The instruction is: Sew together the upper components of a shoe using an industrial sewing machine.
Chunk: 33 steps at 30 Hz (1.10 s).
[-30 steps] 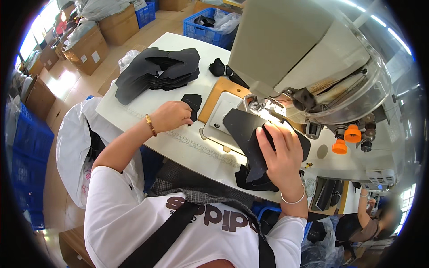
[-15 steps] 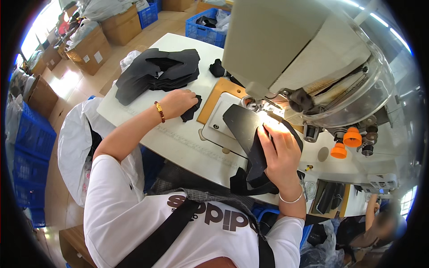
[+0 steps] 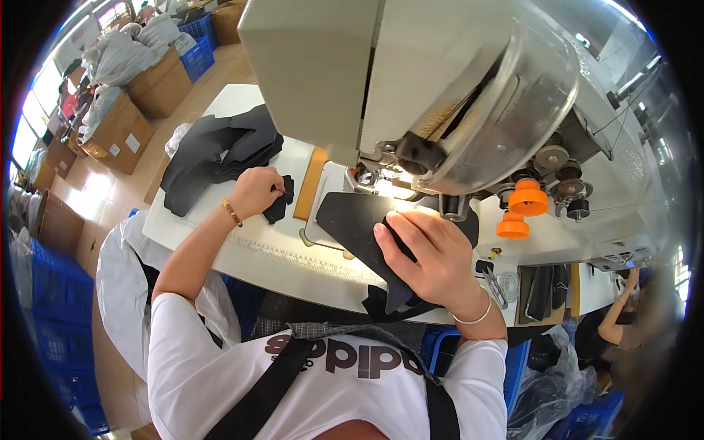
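At the left of the sewing machine (image 3: pixel 308 62), my left hand (image 3: pixel 254 192) is closed in a pinch on a small black fabric piece (image 3: pixel 277 208) lying on the white table. My right hand (image 3: pixel 433 257) is at the front of the needle area, fingers bent over a larger black panel (image 3: pixel 348 220) with the thumb set apart, gripping it. The panel's pointed end reaches left across the machine's metal plate. Part of the panel is hidden under my palm, and a black edge hangs at the table's front. Beyond my left hand lies a stack of black cut pieces (image 3: pixel 194 172).
Orange knobs (image 3: pixel 528 196) and a clear cover (image 3: pixel 528 95) jut out at the machine's right. Scissors (image 3: pixel 493 284) lie on the table's right. Blue crates (image 3: pixel 55 301) and cardboard boxes (image 3: pixel 121 132) line the left. Another person's arm (image 3: pixel 616 315) shows at far right.
The view has shifted. Under my right hand, the black panel has turned, and that hand is farther from the needle, toward me. My left hand stays at the small black piece.
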{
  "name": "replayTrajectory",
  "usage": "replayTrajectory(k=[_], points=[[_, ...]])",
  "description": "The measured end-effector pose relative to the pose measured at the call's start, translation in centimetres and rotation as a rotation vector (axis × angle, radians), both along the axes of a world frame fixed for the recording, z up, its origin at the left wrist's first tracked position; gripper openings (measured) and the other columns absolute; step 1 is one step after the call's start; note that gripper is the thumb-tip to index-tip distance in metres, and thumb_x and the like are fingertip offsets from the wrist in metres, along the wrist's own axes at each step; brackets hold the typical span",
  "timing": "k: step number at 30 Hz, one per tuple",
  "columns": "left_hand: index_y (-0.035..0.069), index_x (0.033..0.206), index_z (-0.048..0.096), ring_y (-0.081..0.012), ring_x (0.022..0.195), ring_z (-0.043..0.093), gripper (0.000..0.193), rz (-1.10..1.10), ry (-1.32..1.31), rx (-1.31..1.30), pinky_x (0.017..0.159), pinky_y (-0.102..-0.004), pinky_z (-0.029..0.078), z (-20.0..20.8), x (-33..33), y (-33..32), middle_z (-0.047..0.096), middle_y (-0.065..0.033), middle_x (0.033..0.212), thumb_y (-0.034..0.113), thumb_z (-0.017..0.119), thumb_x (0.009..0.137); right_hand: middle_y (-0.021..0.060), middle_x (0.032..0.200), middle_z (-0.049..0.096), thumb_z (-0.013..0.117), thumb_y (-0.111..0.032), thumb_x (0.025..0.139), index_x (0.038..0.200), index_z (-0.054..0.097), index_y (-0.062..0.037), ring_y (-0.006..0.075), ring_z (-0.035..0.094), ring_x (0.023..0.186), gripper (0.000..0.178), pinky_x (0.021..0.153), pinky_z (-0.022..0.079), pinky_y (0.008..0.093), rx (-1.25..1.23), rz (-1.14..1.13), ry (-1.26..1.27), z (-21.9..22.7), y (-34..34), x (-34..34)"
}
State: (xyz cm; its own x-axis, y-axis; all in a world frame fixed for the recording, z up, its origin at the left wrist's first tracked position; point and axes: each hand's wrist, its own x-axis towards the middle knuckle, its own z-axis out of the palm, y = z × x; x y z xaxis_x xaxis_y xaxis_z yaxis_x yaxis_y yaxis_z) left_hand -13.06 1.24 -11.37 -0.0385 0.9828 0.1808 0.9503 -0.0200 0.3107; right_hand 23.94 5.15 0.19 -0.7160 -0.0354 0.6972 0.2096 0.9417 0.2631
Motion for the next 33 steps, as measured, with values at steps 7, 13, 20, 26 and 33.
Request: replayTrajectory(k=[7,13,20,26,33], points=[[0.008,0.082,0.074,-0.0303,0.088,0.067,0.005,-0.021,0.163,0.070,0.077,-0.0418,0.053,-1.4,-0.8,0.1,0.067,-0.0080,0.081,0.011,0.074,0.079,0.0067,0.108,0.068,0.065,-0.016,0.073,0.109,0.075,-0.0078,0.0217,0.066,0.089,0.037,0.059,0.053,0.0287,-0.029,-0.111,-0.028,-1.2,1.4,-0.5],[0.008,0.090,0.073,-0.0280,0.090,0.067,0.011,-0.165,0.175,0.079,0.079,-0.0396,0.054,-0.4,-0.2,0.5,0.067,-0.0072,0.090,0.015,0.075,0.081,0.0095,0.106,0.066,0.064,-0.015,0.071,0.107,0.074,-0.0049,0.0264,0.066,0.092,0.039,0.073,0.054,0.0351,-0.015,-0.087,-0.005,-0.9,2.0,-0.6],[0.009,0.084,0.069,-0.0253,0.086,0.068,0.005,-0.205,0.334,0.101,0.077,-0.0368,0.055,-0.8,0.3,0.2,0.065,-0.0060,0.089,0.014,0.067,0.085,0.0082,0.106,0.066,0.065,-0.012,0.069,0.108,0.074,-0.0059,0.0250,0.065,0.091,0.040,0.073,0.054,0.0347,-0.034,-0.105,-0.019,-1.0,1.8,-1.0],[0.007,0.082,0.064,-0.0248,0.084,0.068,0.004,-0.210,0.497,0.103,0.073,-0.0366,0.055,-0.6,0.9,-0.1,0.064,-0.0079,0.089,0.010,0.062,0.083,0.0077,0.110,0.067,0.066,-0.013,0.072,0.113,0.073,-0.0111,0.0208,0.066,0.086,0.041,0.056,0.050,0.0275,-0.007,-0.127,-0.078,-0.5,1.2,-0.3],[0.009,0.078,0.064,-0.0244,0.082,0.066,0.005,-0.217,0.334,0.201,0.072,-0.0365,0.055,-0.9,0.1,-0.2,0.063,-0.0055,0.085,0.010,0.065,0.082,0.0102,0.113,0.066,0.066,-0.014,0.075,0.110,0.072,-0.0099,0.0235,0.067,0.094,0.036,0.054,0.050,0.0276,-0.022,-0.121,-0.077,-0.3,0.9,-0.3]])
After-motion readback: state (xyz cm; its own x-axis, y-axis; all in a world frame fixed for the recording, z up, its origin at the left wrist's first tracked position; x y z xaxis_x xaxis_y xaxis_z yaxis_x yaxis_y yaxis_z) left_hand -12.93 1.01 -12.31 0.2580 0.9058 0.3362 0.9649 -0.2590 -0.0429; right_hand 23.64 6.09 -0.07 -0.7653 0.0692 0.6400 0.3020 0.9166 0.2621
